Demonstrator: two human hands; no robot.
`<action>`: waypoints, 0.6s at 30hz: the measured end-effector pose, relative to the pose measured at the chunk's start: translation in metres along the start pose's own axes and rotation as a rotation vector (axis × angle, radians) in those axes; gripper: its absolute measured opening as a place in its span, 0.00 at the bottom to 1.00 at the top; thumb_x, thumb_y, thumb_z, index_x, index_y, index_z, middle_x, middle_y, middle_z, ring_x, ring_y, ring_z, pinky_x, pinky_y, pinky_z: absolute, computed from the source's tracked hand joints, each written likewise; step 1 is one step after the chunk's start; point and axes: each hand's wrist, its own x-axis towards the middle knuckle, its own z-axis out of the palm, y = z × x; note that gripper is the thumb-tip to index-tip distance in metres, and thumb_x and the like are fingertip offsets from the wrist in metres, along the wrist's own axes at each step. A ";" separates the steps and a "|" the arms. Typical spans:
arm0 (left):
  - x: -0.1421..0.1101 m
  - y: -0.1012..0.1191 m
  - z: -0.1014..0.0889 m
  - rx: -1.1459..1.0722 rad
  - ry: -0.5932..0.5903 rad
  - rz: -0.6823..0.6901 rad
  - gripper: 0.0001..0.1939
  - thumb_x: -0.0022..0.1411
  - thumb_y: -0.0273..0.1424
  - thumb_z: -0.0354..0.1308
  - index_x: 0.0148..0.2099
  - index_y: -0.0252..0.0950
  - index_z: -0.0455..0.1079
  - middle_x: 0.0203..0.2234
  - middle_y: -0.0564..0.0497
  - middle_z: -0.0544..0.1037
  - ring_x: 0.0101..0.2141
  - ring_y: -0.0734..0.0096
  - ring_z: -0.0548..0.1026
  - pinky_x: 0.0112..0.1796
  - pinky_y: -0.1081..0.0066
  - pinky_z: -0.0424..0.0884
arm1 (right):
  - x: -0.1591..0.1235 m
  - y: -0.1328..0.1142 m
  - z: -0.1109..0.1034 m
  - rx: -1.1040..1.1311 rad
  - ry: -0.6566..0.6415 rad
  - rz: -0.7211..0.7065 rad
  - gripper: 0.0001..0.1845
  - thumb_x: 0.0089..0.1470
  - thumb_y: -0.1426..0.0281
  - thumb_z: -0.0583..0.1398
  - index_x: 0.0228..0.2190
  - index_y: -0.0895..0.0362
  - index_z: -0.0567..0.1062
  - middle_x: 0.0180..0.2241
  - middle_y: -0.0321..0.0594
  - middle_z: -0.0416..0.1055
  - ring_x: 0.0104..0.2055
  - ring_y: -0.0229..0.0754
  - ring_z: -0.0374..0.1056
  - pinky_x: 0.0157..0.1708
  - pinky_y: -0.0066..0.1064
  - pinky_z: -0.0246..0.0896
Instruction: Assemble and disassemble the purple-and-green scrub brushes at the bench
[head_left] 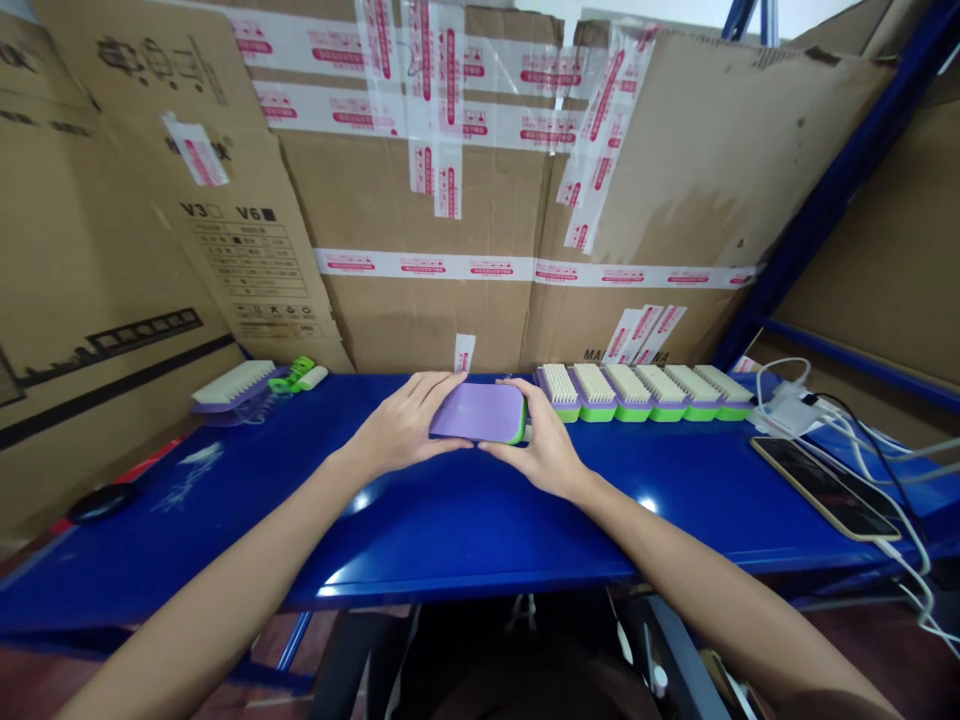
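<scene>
Between both hands, above the middle of the blue table, is a purple brush block [480, 412] with a green layer at its right end. Its smooth purple face is turned to me, and any bristles are hidden. My left hand [412, 420] grips its left end, fingers along the top edge and thumb below. At the right end, my right hand [544, 445] holds it the same way, closed around the edge. Just right of that hand stands a row of several purple and green scrub brushes [630, 393], cream bristles facing up.
On the far left lie a scrub brush [232, 388] and green plastic pieces [296, 377]. A black round object [101, 503] sits near the left edge. A phone [825, 488] and white cables [862, 440] lie at right. Taped cardboard [435, 310] walls the back of the blue table [450, 540].
</scene>
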 end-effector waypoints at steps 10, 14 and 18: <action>-0.005 -0.005 0.012 -0.026 -0.067 -0.030 0.47 0.70 0.52 0.69 0.80 0.38 0.59 0.70 0.33 0.74 0.66 0.37 0.76 0.69 0.37 0.70 | 0.003 0.002 -0.007 -0.018 -0.080 0.009 0.46 0.61 0.56 0.73 0.72 0.47 0.63 0.69 0.53 0.71 0.72 0.65 0.68 0.72 0.65 0.64; -0.005 -0.013 0.012 -0.019 -0.051 -0.016 0.46 0.71 0.52 0.67 0.80 0.37 0.60 0.70 0.32 0.74 0.66 0.36 0.75 0.70 0.36 0.68 | 0.003 0.005 -0.007 -0.069 -0.054 -0.016 0.44 0.61 0.55 0.74 0.71 0.48 0.65 0.67 0.53 0.72 0.71 0.65 0.68 0.71 0.65 0.66; -0.007 -0.020 0.016 0.000 -0.033 -0.020 0.45 0.72 0.61 0.63 0.76 0.36 0.66 0.65 0.31 0.78 0.61 0.37 0.78 0.66 0.39 0.72 | 0.004 0.005 -0.008 -0.086 -0.046 -0.010 0.44 0.61 0.54 0.74 0.71 0.48 0.65 0.66 0.53 0.73 0.70 0.66 0.68 0.70 0.66 0.66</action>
